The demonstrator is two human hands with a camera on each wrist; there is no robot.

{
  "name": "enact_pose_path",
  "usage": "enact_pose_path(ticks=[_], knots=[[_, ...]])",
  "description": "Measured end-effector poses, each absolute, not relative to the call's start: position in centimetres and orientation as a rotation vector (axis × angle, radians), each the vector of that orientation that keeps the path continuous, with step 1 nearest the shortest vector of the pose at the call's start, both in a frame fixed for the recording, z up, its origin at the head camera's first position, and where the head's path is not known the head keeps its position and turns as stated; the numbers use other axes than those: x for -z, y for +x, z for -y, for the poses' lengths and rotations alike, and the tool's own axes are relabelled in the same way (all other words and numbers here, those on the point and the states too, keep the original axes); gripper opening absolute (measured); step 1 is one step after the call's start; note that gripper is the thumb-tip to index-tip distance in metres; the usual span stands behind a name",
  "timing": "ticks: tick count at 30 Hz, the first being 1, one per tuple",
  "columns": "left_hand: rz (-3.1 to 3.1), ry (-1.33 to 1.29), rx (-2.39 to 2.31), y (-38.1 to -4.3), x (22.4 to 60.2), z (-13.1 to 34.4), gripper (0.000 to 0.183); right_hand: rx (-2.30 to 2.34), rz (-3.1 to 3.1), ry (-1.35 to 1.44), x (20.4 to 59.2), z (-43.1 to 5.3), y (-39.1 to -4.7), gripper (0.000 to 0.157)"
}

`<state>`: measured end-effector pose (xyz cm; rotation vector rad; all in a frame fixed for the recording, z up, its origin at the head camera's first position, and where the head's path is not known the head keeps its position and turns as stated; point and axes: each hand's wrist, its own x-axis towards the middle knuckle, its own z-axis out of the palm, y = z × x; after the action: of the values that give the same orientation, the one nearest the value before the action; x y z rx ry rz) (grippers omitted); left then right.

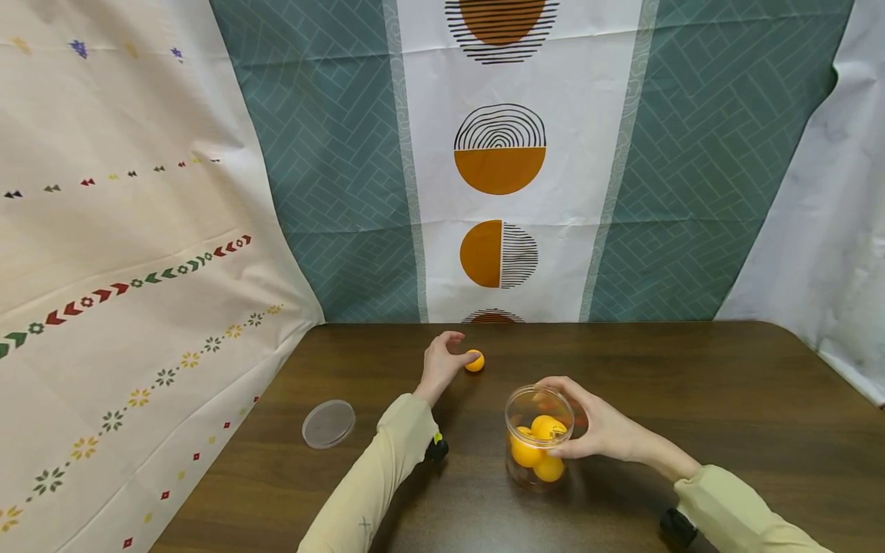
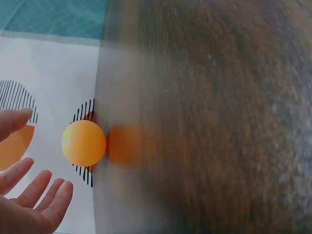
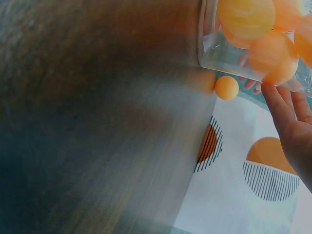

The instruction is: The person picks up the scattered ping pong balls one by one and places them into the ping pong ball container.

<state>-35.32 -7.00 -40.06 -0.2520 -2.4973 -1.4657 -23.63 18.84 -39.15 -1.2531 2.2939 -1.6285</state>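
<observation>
An orange ping-pong ball (image 1: 474,361) sits on the table near its far edge. My left hand (image 1: 440,370) is right beside it, thumb and fingers spread apart. In the left wrist view a gap shows between the fingers of that hand (image 2: 41,207) and the ball (image 2: 83,143). My right hand (image 1: 603,427) grips a clear plastic jar (image 1: 518,408) from the right side, thumb toward the front and fingers behind. Several orange balls (image 1: 546,428) lie inside the jar, whose top is uncovered. The right wrist view shows fingers (image 3: 279,107) against the jar wall (image 3: 208,51).
A clear round lid (image 1: 329,424) lies flat on the brown wooden table (image 1: 691,384), left of my left forearm. Patterned cloth (image 1: 359,192) hangs behind the table's far edge, and a cream embroidered cloth (image 1: 138,307) drapes along the left side.
</observation>
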Motion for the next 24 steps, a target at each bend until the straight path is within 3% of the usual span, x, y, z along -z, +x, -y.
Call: enact_pose_path(ticks=[24], knots=[[2.585,-0.253,1.357,-35.66,41.01,6.42,0.046,1.594,-2.336,-1.244,39.38,-18.88,-23.69,0.072]])
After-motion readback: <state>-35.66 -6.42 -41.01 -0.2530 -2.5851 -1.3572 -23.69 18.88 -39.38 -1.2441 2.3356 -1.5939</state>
